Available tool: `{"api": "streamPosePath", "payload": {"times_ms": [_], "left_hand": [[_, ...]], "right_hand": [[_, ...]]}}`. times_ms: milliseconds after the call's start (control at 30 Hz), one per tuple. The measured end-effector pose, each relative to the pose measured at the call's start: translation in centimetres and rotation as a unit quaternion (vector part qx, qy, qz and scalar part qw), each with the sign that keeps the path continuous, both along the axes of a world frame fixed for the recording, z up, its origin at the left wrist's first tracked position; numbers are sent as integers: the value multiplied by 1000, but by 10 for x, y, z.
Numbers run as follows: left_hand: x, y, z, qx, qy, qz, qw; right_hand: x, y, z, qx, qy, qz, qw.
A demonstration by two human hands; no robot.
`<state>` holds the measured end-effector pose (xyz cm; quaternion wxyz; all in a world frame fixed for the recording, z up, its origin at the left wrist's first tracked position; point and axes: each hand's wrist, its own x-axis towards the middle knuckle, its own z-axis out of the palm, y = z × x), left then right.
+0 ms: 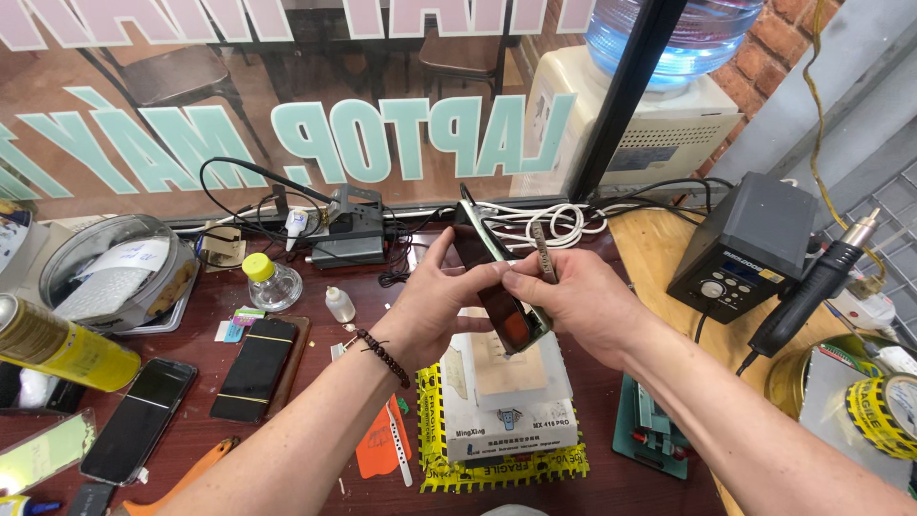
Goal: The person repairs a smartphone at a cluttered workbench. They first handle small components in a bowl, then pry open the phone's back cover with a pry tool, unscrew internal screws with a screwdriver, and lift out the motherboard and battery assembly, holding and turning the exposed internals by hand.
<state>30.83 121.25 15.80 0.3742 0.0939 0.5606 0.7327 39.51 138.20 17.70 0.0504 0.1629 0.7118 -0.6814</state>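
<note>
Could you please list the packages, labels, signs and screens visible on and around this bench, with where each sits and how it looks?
Window sign: large pale green and pink letters on the glass behind the bench.
White box: below both hands, wrapped in yellow-and-black tape.
Tape roll: far right, yellow with black print.
Station display: small screen on the dark grey box, right.
Phone: lower left, flat, dark screen.
Yellow can: far left, lying tilted.

Crowded tabletop, little free room

Under the 2 raised hands a white heating pad box [511, 397] fills the middle; bare tabletop [315, 382] shows only as a narrow strip between it and the black phone [253, 368]. A yellow spray can [62, 346] blocks the left, a soldering station [750, 244] with its black handpiece [812, 287] the right.
</note>
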Motion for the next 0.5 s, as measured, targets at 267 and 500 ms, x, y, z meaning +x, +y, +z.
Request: {"api": "streamPosePath", "payload": {"times_ms": [267, 500], "left_hand": [[7, 7, 2, -49, 71, -26, 996], [20, 14, 5, -132, 174, -35, 975]], "right_hand": [[13, 25, -13, -75, -28, 17, 997], [-4, 32, 15, 231, 167, 31, 958]]}}
